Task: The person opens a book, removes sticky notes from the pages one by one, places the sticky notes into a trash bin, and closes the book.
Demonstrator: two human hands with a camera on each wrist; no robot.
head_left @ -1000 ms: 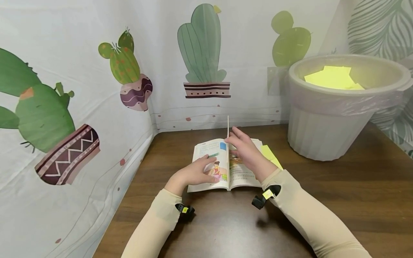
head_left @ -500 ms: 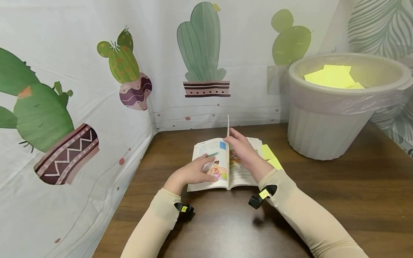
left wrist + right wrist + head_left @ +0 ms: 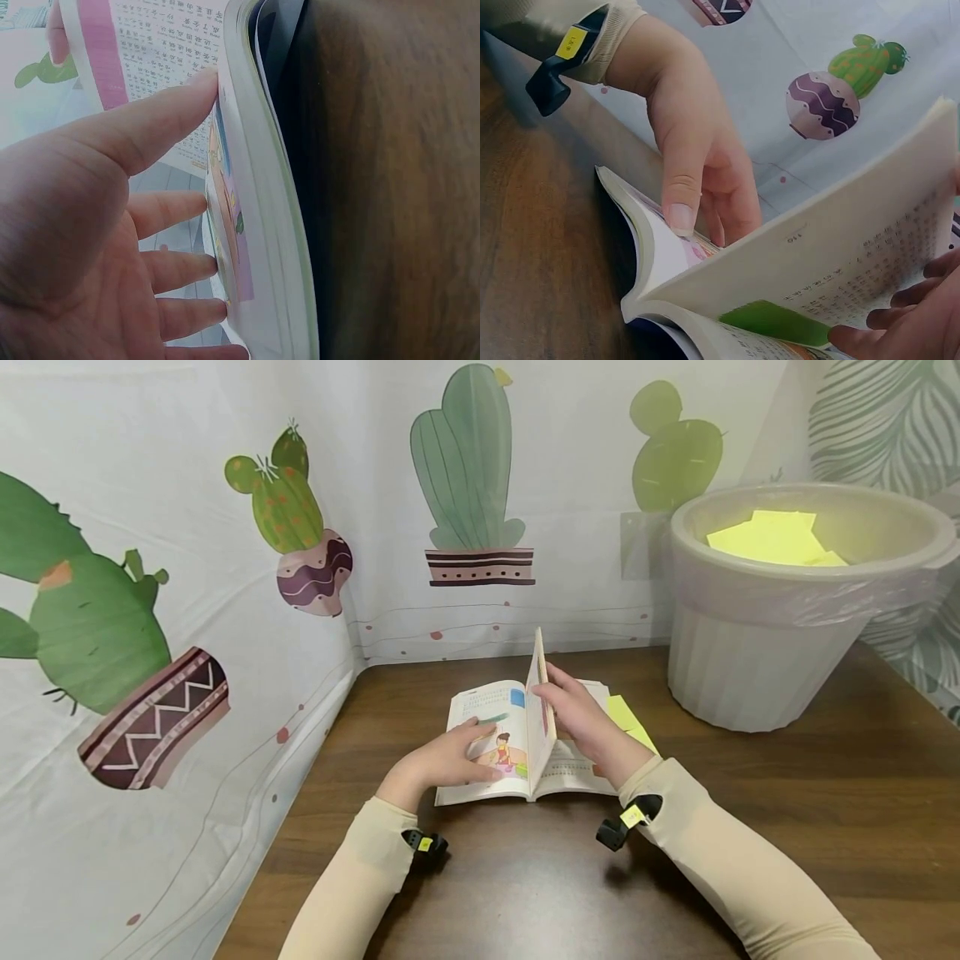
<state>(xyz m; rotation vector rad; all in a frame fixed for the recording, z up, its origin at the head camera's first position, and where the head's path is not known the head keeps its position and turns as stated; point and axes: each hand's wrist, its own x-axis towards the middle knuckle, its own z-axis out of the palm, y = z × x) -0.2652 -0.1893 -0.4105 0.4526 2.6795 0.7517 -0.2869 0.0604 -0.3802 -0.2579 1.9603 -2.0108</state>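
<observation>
An open illustrated book (image 3: 480,789) lies on the brown table. My left hand (image 3: 438,764) rests on its left page, thumb near the lower edge and fingers extended; the left wrist view shows the fingertips and thumb tip touching the paper. A raised section of pages (image 3: 540,727) stands up from the spine, leaning slightly right. My right hand (image 3: 588,722) pinches its outer edge, thumb on the left face and fingers on the right. In the right wrist view, the fingers (image 3: 900,330) lie along the printed face, while the thumb is hidden behind the paper.
Yellow sticky notes (image 3: 636,733) stick out past the book's right edge, partly behind my right hand. A pale bin (image 3: 735,660) with a plastic liner stands at the right, with yellow papers (image 3: 772,539) inside. A cactus-print cloth (image 3: 375,527) hangs behind the table.
The raised pages, seen edge-on before, now tilt to the right and show their left face. My right hand has moved slightly right with them. My left hand stays almost still.
</observation>
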